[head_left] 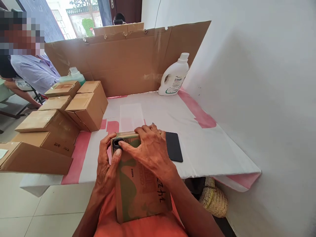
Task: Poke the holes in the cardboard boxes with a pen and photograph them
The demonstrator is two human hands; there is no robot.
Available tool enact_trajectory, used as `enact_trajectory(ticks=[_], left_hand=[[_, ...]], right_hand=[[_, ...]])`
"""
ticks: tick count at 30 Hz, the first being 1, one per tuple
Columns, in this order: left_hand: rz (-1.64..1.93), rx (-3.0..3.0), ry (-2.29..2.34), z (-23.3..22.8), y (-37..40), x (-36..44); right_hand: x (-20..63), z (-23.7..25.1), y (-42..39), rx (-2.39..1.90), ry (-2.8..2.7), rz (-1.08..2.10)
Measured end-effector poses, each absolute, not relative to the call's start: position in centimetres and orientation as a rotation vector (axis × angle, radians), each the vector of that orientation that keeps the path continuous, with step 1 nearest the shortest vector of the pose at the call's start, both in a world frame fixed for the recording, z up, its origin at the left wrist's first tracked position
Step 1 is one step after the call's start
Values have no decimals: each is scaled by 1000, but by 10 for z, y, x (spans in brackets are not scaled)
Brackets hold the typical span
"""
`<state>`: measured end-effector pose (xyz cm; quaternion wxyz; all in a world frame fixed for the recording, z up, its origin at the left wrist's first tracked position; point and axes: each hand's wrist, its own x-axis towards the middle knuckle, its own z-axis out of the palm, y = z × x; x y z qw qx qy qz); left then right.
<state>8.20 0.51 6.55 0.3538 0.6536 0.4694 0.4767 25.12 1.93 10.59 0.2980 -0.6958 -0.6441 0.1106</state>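
Now both forearms reached forward over the printed carton point(138, 191), which leaned from the lap against the counter point(197, 144) edge. Left hand point(107, 161) gripped its top corner, thumb pressing; right hand point(148, 149) lay curled across the top, fingers clamped.

- The printed carton point(138, 184) is partly hidden beneath both hands; its near end sinks out of view against the orange clothing at the bottom of the frame
- The small black object point(116, 143) at the carton's far end is mostly covered by fingers; what it is cannot be told
- The label on the white bottle point(174, 77) is too small to read
- The woven basket point(214, 197) at lower right is half hidden by the tabletop point(217, 151)
- The brown box point(32, 158) at far left is cut by the frame's edge
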Motion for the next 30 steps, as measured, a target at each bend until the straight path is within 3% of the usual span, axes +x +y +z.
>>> enact_trajectory(ticks=[10, 18, 25, 27, 30], left_hand=[[1534, 1699, 1364, 72, -2, 71], [1537, 1784, 1301, 76, 7, 81], [1417, 1949, 1418, 83, -3, 81], [1402, 1966, 1386, 81, -4, 79], [1381, 1979, 1379, 76, -2, 74]], right_hand=[[229, 117, 2, -1708, -1742, 267], [232, 118, -1, -1738, -1760, 270], [313, 92, 9, -1391, -1344, 583], [347, 70, 26, -1709, -1181, 502], [373, 31, 53, -2078, -1180, 643]])
